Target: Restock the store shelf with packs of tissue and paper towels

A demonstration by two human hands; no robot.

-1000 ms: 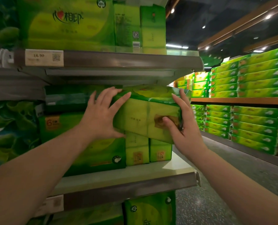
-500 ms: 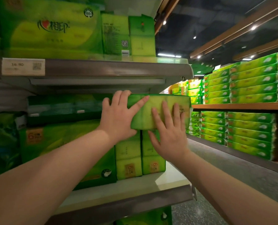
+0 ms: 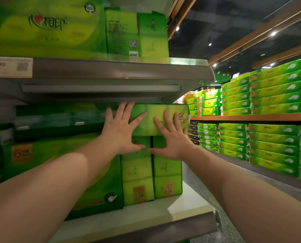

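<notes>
The tissue pack [image 3: 161, 118], held tilted a second ago, now lies flat atop two upright packs [image 3: 150, 171], left hand [image 3: 122, 132] and right hand [image 3: 170, 139] pressing it open-fingered, nearly shelved.

Green tissue pack [image 3: 161, 118] lying flat atop two upright packs [image 3: 151, 172], right end of shelf [image 3: 146, 216].

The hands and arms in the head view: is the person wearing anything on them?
No. The left hand and right hand are bare, with no gloves, rings or watch visible. Both forearms are bare too; no sleeve shows in the frame.
</notes>
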